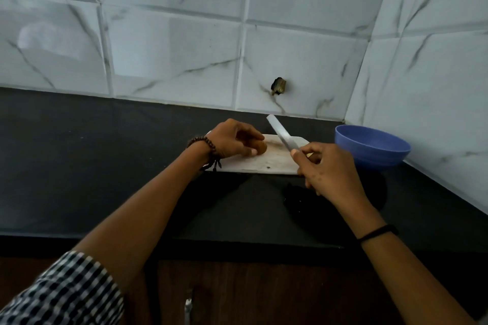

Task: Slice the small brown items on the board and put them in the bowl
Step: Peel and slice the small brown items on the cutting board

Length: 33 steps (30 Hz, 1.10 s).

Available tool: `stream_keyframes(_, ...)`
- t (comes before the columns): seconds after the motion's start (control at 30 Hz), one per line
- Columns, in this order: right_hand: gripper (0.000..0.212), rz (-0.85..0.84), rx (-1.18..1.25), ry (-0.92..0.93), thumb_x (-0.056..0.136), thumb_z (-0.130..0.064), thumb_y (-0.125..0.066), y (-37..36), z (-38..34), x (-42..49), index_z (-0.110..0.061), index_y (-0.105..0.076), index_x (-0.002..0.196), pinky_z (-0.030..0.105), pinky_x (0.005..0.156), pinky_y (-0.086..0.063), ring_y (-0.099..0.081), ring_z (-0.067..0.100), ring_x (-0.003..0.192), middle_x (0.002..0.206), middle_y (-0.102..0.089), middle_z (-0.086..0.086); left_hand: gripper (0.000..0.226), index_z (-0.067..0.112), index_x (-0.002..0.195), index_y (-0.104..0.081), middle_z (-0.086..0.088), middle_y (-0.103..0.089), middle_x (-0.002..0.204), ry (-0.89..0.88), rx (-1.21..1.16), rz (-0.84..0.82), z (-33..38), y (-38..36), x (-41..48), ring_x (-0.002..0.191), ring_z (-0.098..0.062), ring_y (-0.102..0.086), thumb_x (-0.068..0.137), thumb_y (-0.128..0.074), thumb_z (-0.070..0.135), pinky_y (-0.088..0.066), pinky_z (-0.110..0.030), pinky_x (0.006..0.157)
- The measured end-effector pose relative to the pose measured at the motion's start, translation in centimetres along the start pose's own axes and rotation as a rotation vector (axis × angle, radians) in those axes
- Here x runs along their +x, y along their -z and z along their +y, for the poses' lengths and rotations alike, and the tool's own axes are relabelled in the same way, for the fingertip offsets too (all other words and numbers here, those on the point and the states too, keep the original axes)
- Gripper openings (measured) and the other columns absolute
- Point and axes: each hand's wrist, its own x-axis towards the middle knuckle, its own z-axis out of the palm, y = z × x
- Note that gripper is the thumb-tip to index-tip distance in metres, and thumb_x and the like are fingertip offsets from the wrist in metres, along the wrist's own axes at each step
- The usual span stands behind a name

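Black worktop (105,166), white cutting board (274,163): left grip (232,141) pinches the small brown item (261,149); knife (280,132), clasped in right grip (324,169), is angled upward just right of the left grip.

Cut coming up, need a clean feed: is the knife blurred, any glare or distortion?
Head view: knife blade smeared pale, likely motion blur; brown item in the left hand dim but readable; soft glare patch on the left wall tiles; wide-angle bends the grout lines.
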Motion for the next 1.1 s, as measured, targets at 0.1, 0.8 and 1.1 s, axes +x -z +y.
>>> stream_keyframes(0.1, 0.016, -0.023, 0.009, -0.006, 0.094, -0.035, -0.064, -0.1, 0.1, 0.0, -0.023, -0.069, 0.102, 0.008, 0.042, -0.041, -0.064, 0.006, 0.051, 0.074, -0.07, -0.004, 0.043, 0.018, 0.114, -0.068, 0.008, -0.073, 0.103, 0.038, 0.003, 0.044, 0.2, 0.1, -0.1, 0.102, -0.002, -0.065, 0.074, -0.081, 0.011, -0.045, -0.024, 0.1)
stream_keyframes(0.8, 0.023, -0.146, 0.151, -0.088, 0.091, -0.034, -0.067, -0.3, 0.5, -0.1, -0.022, -0.068, 0.111, 0.014, 0.05, -0.045, -0.065, 0.004, 0.056, 0.079, -0.072, -0.003, 0.037, 0.018, 0.097, -0.072, 0.01, -0.074, 0.088, -0.021, 0.063, 0.151, 0.5, -1.3, -0.2, 0.084, 0.002, -0.068, 0.066, -0.087, 0.032, -0.052, -0.016, 0.083)
stream_keyframes(1.1, 0.02, -0.177, 0.114, -0.068, 0.095, -0.034, -0.061, 0.0, -0.1, -0.4, -0.019, -0.07, 0.105, 0.015, 0.049, -0.044, -0.06, 0.001, 0.047, 0.07, -0.071, -0.003, 0.028, 0.024, 0.095, -0.077, 0.014, -0.074, 0.087, -0.027, 0.09, 0.178, 0.9, -1.4, -0.6, 0.084, 0.012, -0.063, 0.071, -0.083, 0.037, -0.043, 0.002, 0.072)
